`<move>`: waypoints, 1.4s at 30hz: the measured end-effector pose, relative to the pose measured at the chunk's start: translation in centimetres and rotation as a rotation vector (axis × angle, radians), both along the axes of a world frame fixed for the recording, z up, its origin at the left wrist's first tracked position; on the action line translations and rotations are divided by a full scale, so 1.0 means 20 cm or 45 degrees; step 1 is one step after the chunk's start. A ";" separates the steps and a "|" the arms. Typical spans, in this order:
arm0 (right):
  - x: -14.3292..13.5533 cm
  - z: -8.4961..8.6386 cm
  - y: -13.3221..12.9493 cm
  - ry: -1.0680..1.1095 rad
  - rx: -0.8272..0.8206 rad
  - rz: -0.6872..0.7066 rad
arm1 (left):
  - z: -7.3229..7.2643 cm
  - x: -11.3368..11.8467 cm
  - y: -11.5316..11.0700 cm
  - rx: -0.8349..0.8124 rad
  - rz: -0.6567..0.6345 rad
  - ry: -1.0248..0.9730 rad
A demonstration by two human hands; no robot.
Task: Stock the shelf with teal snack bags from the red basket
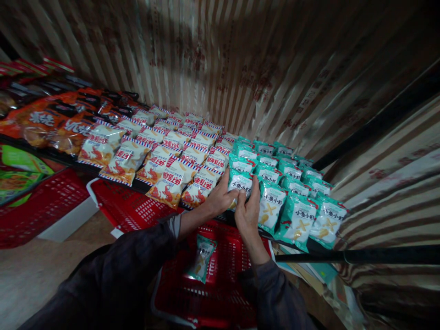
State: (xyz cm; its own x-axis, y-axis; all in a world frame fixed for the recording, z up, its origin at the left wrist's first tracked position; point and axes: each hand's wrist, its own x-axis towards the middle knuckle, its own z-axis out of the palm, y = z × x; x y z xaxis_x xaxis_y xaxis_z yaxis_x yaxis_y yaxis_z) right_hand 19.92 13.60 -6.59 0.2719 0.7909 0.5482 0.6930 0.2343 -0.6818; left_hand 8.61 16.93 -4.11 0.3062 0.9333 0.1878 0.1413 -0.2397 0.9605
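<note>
Between my two hands is a teal and white snack bag (239,182), at the left front of the rows of teal bags. My left hand (220,197) grips its left side, and my right hand (248,208) closes on its right side, both thumbs on its lower front. More teal bags (298,220) stand close on the right. White and red shrimp snack bags (168,181) lie in rows to the left. Below my hands, a single teal bag (202,259) lies in a red basket (220,293).
Orange snack bags (44,119) fill the shelf's far left. Another red basket (137,201) sits under the shelf, and a third (41,206) holds green packets. A black pole (378,255) crosses at right, and striped sheeting (213,55) hangs behind.
</note>
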 end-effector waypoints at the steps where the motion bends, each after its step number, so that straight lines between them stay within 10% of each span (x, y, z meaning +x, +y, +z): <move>1: 0.00 0.00 0.00 -0.001 0.000 -0.001 | 0.00 0.00 0.00 -0.017 0.008 0.001; 42: -0.02 -0.06 -0.01 -0.086 -0.011 -0.041 | -0.15 0.03 -0.10 0.524 0.264 0.271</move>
